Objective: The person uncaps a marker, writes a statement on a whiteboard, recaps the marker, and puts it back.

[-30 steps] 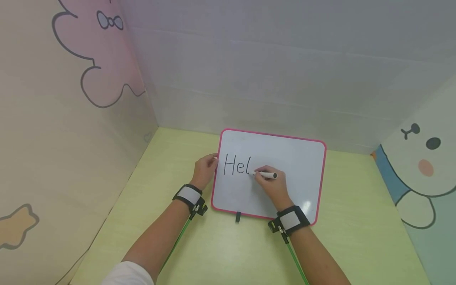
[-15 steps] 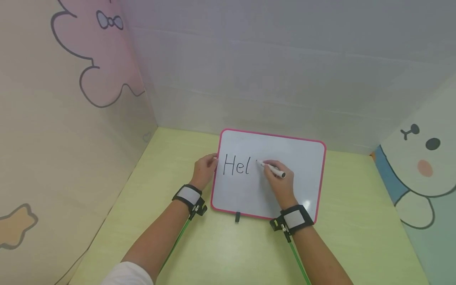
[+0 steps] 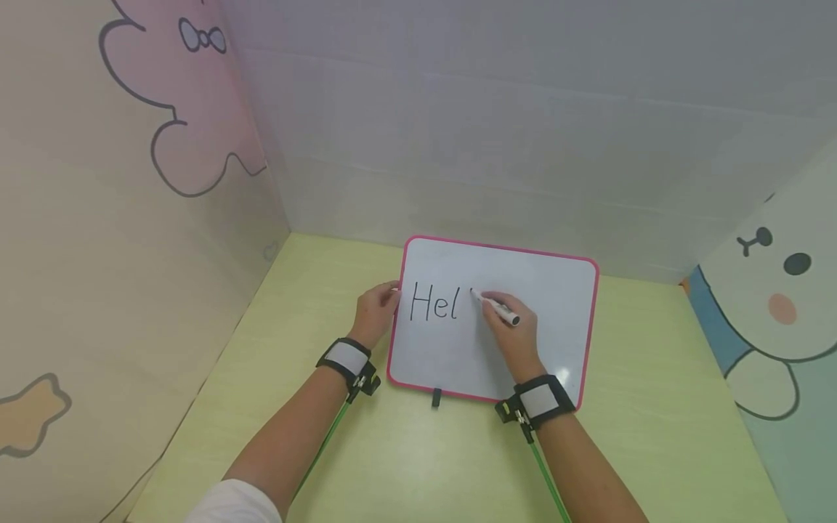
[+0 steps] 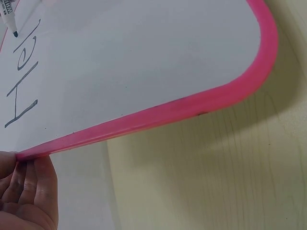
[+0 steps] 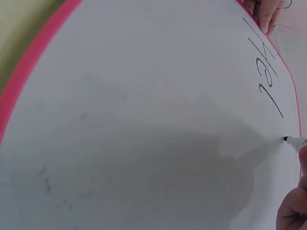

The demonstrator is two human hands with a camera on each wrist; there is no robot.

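Observation:
A whiteboard (image 3: 523,276) with a pink frame carries the black handwritten letters "Hel" (image 3: 434,302) on its left half. My left hand (image 3: 375,312) pinches the board's left edge, thumb on the front face and fingers behind, as the left wrist view shows. My right hand (image 3: 515,330) holds a white whiteboard marker (image 3: 500,309) in a writing grip. Its dark tip (image 5: 286,139) is at the board surface just right of the "l", near that letter's top; whether it touches cannot be told.
A small black piece (image 3: 436,397) sits at the board's lower edge. The board is on a pale yellow-green wood-grain table (image 3: 366,465), near the grey back wall (image 3: 497,145). Cartoon-painted walls flank it, and green cables (image 3: 548,483) trail from both wrist straps.
The right hand has lifted the marker from the foot of the "l" and moved it up and right. Its tip has since edged slightly higher. The left hand stays in place.

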